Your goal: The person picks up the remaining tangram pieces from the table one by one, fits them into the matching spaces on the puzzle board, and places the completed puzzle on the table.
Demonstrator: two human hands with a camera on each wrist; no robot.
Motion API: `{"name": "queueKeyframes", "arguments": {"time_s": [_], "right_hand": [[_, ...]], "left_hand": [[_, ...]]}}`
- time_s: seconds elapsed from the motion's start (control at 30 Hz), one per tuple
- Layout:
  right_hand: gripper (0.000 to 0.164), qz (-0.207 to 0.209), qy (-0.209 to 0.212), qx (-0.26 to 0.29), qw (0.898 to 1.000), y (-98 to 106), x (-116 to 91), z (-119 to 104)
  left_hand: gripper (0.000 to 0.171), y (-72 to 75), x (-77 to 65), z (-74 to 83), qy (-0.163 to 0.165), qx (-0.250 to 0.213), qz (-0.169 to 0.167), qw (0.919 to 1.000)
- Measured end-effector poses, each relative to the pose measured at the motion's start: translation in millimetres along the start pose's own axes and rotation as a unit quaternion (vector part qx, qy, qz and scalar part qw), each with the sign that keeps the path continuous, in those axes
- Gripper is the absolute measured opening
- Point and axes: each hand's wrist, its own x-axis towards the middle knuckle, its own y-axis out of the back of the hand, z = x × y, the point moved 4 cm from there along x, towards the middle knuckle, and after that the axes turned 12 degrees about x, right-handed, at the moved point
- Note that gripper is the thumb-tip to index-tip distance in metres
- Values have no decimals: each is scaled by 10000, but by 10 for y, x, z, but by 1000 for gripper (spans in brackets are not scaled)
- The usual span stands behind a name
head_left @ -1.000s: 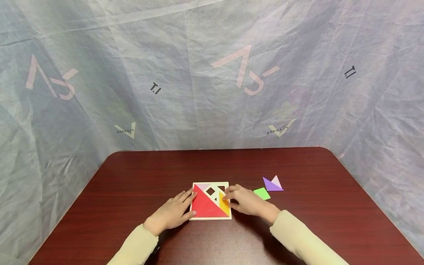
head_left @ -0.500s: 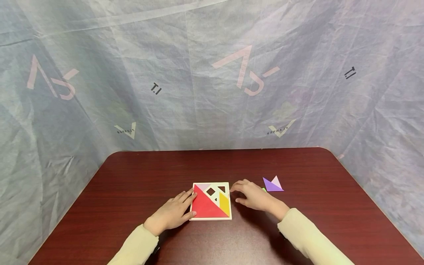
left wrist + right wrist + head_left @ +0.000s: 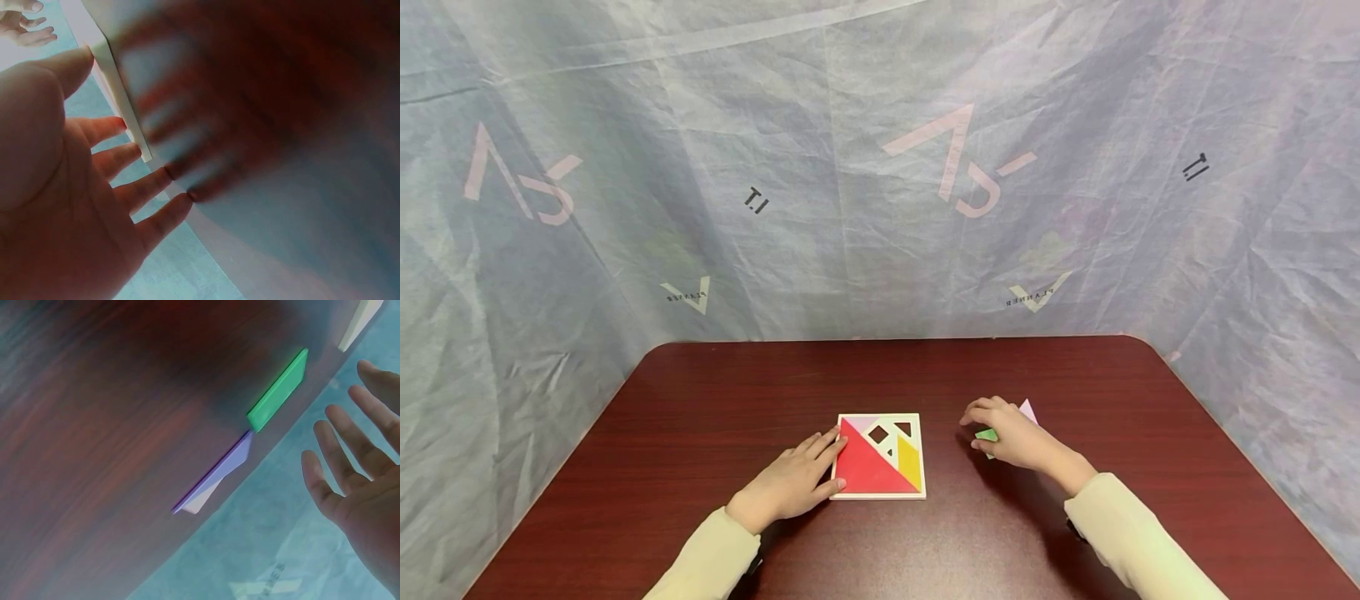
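My left hand (image 3: 793, 481) rests with spread fingers along the left edge of a white tangram board (image 3: 880, 497). A large red triangle (image 3: 872, 468), a yellow parallelogram (image 3: 909, 464) and a pale pink piece (image 3: 859, 423) lie in the board. Dark cutouts show at its upper right. To the right, my right hand (image 3: 1013, 435) hovers over the loose pieces with loosely bent fingers, holding nothing. Beneath it lies a green square (image 3: 279, 390), partly covered in the head view. Next to that are a purple triangle (image 3: 219, 470) and a pale pink triangle (image 3: 204, 497).
Both hands work over a dark red wooden table (image 3: 760, 379) with rounded far corners. A grey printed cloth (image 3: 820, 208) hangs behind it and at both sides.
My right hand has left the yellow parallelogram on the board and moved right, over the green square and the purple triangle. The left hand stays on the board's edge.
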Motion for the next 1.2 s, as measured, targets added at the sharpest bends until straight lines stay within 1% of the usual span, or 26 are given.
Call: {"name": "queueKeyframes", "arguments": {"time_s": [0.13, 0.27, 0.53, 0.77, 1.03, 1.2], "right_hand": [[24, 38, 0, -38, 10000, 50, -83, 72], [27, -3, 11, -91, 10000, 88, -141, 126], [34, -356, -507, -81, 9980, 134, -229, 194], [35, -379, -515, -148, 9978, 96, -240, 233], [35, -370, -604, -96, 9974, 66, -223, 287], [34, -390, -578, -121, 9975, 71, -196, 299]], "left_hand": [[59, 3, 0, 0, 24, 10, -25, 10000], [59, 15, -2, 1, 41, -7, -38, 10000], [59, 16, 0, 4, 39, 39, -42, 10000], [59, -4, 1, -3, -5, 86, 58, 9999], [59, 2, -3, 1, 24, 98, 35, 9999], [59, 3, -1, 0, 29, 108, 22, 9999]]}}
